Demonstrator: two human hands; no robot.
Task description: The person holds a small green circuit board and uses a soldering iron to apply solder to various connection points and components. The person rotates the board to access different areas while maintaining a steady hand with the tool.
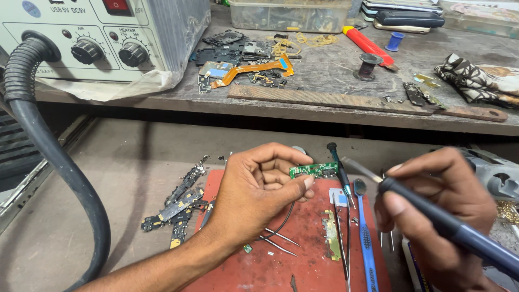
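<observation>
The left hand [259,186] pinches a small green circuit board [313,171] between thumb and fingertips, holding it up just above the red mat [303,254] on the tabletop [97,216]. The grip takes the board by its left end, so most of the board sticks out to the right, free and in plain view. The board looks thin, light and stiff, and likely easy to hurt, since tiny parts sit on its face; the bare edges look like the safest place to hold it. The right hand [432,216] is closed around a dark soldering iron [443,221], held like a pen. Its metal tip [359,168] points left and sits just beside the right end of the board, very near but I cannot tell if it touches. Under the hands lie tweezers [278,242], a blue toothbrush [366,238] and a small screwdriver [340,173].
</observation>
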